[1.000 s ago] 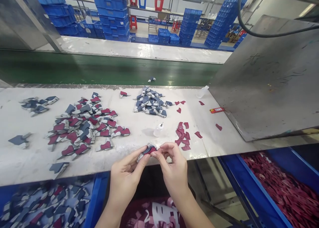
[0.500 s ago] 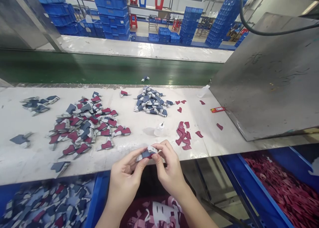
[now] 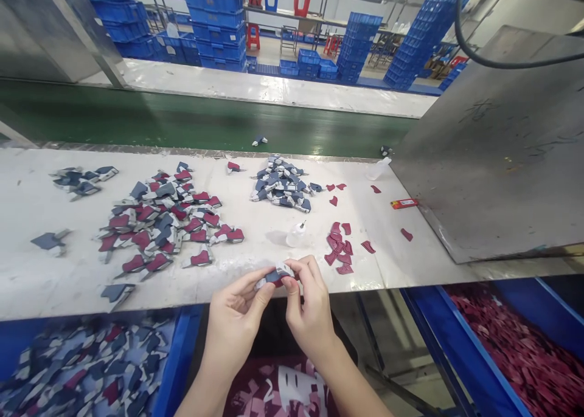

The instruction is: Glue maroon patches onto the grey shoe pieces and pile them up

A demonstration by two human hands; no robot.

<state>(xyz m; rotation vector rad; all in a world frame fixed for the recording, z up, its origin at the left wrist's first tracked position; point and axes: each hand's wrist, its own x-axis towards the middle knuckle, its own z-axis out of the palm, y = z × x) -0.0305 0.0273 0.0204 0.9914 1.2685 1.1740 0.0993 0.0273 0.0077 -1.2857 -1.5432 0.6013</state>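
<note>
Between my two hands, over the table's front edge, is a small grey-blue and white plastic part [image 3: 274,276] with a strip of dark red along its lower side. My left hand [image 3: 237,313] pinches its left end between thumb and fingers. My right hand [image 3: 310,310] grips the right end, thumb against the red strip. Just beyond them stands a white squeeze bottle [image 3: 295,234] with a thin dark tip. Loose dark red pieces [image 3: 337,247] lie to the right of it. A heap of grey-blue and white parts [image 3: 283,186] sits farther back.
A larger heap of red and blue parts [image 3: 159,216] covers the table's left side. Below are a blue bin of parts [image 3: 177,356] and a bin of red pieces [image 3: 483,350]. A metal panel [image 3: 502,143] rises at right. Behind runs a green conveyor belt [image 3: 191,116].
The view has shifted slightly. On the green belt, a small part has moved left, and another has appeared near the metal panel. My hands keep hold of the same part, with little finger movement.
</note>
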